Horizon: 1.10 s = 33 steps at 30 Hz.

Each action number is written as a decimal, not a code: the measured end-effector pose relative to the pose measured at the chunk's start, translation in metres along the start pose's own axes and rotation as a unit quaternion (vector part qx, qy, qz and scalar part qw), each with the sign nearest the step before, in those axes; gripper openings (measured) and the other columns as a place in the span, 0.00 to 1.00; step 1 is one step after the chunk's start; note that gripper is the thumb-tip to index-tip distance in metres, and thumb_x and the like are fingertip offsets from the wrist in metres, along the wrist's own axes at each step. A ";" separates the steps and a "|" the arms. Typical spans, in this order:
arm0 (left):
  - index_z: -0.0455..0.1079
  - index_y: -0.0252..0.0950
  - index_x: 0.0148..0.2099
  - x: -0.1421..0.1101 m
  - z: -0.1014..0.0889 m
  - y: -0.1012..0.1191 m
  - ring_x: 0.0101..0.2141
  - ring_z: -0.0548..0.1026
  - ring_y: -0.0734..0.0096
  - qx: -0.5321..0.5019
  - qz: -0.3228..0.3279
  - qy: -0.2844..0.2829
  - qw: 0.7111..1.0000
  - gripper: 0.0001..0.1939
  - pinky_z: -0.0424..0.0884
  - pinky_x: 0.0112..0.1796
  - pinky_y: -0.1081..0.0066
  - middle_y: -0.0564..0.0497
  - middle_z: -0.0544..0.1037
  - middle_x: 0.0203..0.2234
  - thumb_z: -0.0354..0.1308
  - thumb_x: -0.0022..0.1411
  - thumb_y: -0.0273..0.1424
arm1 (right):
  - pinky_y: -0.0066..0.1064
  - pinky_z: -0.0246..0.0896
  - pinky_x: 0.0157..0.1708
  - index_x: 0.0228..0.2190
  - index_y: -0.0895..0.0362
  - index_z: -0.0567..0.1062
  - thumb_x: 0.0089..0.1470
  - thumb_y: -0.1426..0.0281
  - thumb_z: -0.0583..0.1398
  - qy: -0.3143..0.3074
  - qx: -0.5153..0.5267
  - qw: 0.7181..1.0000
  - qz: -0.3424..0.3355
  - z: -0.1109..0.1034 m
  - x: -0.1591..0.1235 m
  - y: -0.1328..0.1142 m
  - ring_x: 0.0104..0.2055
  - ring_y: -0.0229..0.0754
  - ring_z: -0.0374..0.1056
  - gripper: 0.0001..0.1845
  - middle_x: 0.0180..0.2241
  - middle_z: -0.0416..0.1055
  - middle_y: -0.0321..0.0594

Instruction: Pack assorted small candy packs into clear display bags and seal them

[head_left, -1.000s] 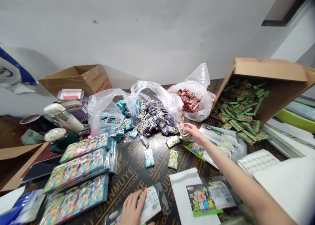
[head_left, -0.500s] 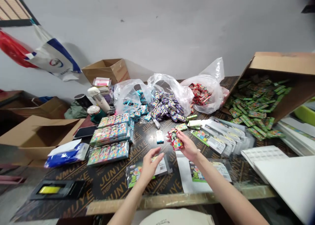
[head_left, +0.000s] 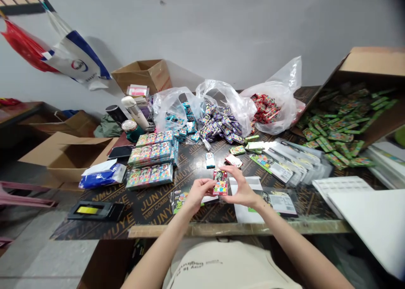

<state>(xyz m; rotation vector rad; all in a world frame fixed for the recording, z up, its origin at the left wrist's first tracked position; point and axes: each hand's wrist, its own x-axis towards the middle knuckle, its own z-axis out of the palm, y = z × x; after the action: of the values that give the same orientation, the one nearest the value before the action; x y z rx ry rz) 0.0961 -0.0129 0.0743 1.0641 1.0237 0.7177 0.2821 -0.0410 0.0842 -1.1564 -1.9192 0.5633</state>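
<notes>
A small red printed packet (head_left: 220,182) is held upright between both hands above the front of the table. My left hand (head_left: 200,193) pinches its left edge between thumb and fingers. My right hand (head_left: 241,189) grips it from the right, with fingers at its top and bottom corners. Just beyond the hands lie a blue-and-white packet (head_left: 210,160) and a red-edged packet with its white side up (head_left: 234,160). Under my left hand is a clear sleeve with a printed green-and-black card (head_left: 179,199), partly covered. Another sleeved card (head_left: 280,201) rests on white paper (head_left: 245,213) by my right wrist.
Wrapped packet stacks (head_left: 150,175) stand left. Plastic bags hold blue, purple (head_left: 220,122) and red packets (head_left: 265,108) at the back. A tipped carton (head_left: 376,63) spills green packets on the right, near fanned clear sleeves (head_left: 294,162). A tape dispenser (head_left: 96,211) lies front left.
My right hand has brought the red packet nearer, and my left hand has closed on its edge. A red-edged packet now lies on the table behind them. The view has shifted.
</notes>
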 end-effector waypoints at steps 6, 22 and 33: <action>0.62 0.40 0.55 0.001 -0.039 -0.029 0.51 0.60 0.50 0.418 0.164 0.001 0.894 0.47 0.49 0.53 0.54 0.44 0.67 0.48 0.69 0.28 0.39 | 0.48 0.40 0.53 0.48 0.53 0.65 0.34 0.64 0.64 0.042 -0.155 0.986 0.051 0.008 -0.015 0.034 0.53 0.55 0.56 0.35 0.47 0.65 0.44; 0.42 0.40 0.63 -0.015 -0.044 -0.029 0.50 0.63 0.59 0.435 0.220 -0.003 0.873 0.50 0.57 0.52 0.59 0.46 0.64 0.51 0.63 0.40 0.30 | 0.48 0.34 0.57 0.59 0.49 0.43 0.34 0.57 0.67 -0.028 0.044 0.995 0.085 0.011 -0.029 0.029 0.60 0.52 0.46 0.56 0.57 0.55 0.45; 0.41 0.40 0.63 -0.011 -0.040 -0.034 0.49 0.63 0.57 0.476 0.217 0.004 0.852 0.49 0.58 0.50 0.57 0.45 0.64 0.50 0.61 0.40 0.28 | 0.47 0.40 0.53 0.56 0.51 0.56 0.46 0.59 0.60 0.155 -0.143 0.965 0.157 0.014 -0.005 0.074 0.56 0.55 0.52 0.37 0.53 0.60 0.46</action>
<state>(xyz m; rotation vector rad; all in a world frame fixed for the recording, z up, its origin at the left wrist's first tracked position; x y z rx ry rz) 0.0547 -0.0197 0.0409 2.2110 1.1785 0.5500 0.3096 -0.0090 0.0217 -1.6465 -1.5907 0.2503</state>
